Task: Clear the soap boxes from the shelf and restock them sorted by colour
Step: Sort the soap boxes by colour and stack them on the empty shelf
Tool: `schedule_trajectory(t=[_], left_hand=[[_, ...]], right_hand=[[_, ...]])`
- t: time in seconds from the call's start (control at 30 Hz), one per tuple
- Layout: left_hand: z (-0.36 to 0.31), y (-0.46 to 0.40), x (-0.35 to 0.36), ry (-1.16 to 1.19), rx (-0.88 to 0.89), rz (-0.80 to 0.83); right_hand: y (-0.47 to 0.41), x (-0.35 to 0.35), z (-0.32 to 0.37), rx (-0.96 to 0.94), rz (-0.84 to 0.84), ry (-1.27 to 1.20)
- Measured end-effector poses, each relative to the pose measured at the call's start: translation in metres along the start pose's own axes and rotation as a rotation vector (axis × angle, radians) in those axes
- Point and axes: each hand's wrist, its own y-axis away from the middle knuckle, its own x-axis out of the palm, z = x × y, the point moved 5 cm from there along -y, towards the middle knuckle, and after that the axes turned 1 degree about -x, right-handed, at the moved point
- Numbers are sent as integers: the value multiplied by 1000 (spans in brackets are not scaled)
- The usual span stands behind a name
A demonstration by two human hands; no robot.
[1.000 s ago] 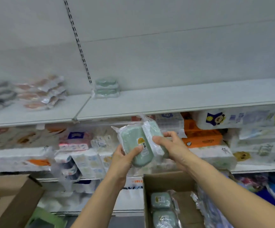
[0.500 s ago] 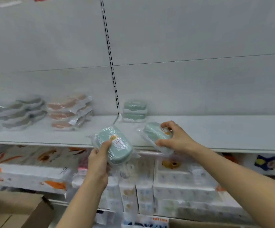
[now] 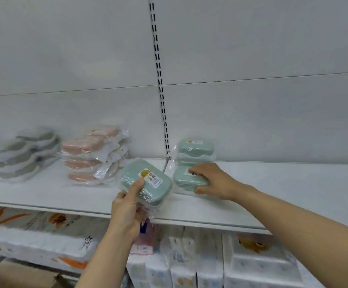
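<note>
My left hand (image 3: 127, 210) grips a green soap box (image 3: 148, 180) in clear wrap, tilted over the front of the white shelf (image 3: 44, 192). My right hand (image 3: 212, 180) holds a second green soap box (image 3: 184, 179) lying on the shelf, right in front of a small stack of green soap boxes (image 3: 195, 150) at the back wall. Further left on the shelf lie a stack of pink soap boxes (image 3: 92, 154) and a stack of grey soap boxes (image 3: 23, 152).
A slotted upright rail (image 3: 158, 80) runs down the back wall to the shelf joint. Below the shelf are wrapped tissue packs (image 3: 189, 258). A cardboard box corner (image 3: 19, 276) shows at the bottom left. The shelf's right part is bare.
Both hands rose from the carton below to the shelf. My right hand moved its green box back onto the shelf, against the green stack. My left hand carried its box up over the shelf edge.
</note>
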Motion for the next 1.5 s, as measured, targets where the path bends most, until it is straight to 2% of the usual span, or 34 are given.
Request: schedule_trajectory(t=[0.1, 0.17, 0.27, 0.33, 0.4, 0.43, 0.53, 0.6, 0.7, 0.8, 0.9, 1.03, 1.23, 1.33, 1.5], left_hand=[[3, -9, 9, 50, -26, 14], [6, -13, 14, 84, -31, 24], [10, -14, 26, 117, -28, 51], [12, -9, 42, 100, -16, 109], [14, -3, 58, 87, -13, 177], [15, 0, 65, 89, -13, 206], [12, 3, 75, 68, 1, 263], [11, 0, 69, -113, 63, 195], [6, -10, 49, -520, 241, 28], [7, -20, 46, -815, 399, 109], [11, -28, 52, -1011, 460, 240], [15, -42, 52, -1146, 418, 277], [9, -36, 57, -1280, 459, 263], [0, -15, 62, -1390, 640, 196], [17, 49, 67, -1487, 980, 150]], right_hand=[[-5, 0, -5, 50, 5, 106], [-1, -6, 3, 44, -68, 81], [12, -20, 25, 56, -217, -285], [15, -22, 45, 19, -155, -416], [13, -18, 61, -64, -54, -285], [11, -18, 64, -95, -57, -237], [5, -32, 57, -87, -180, -258], [5, -42, 43, -40, -200, -222], [7, -49, 18, 42, -168, -111], [4, -41, 7, 69, -108, -67], [-4, -38, 6, 67, -112, -46], [-9, -36, 9, 71, -108, -2], [-1, -37, 19, 132, -40, 198], [18, -43, 30, 134, -69, 277], [95, -52, 48, 51, -306, 381]])
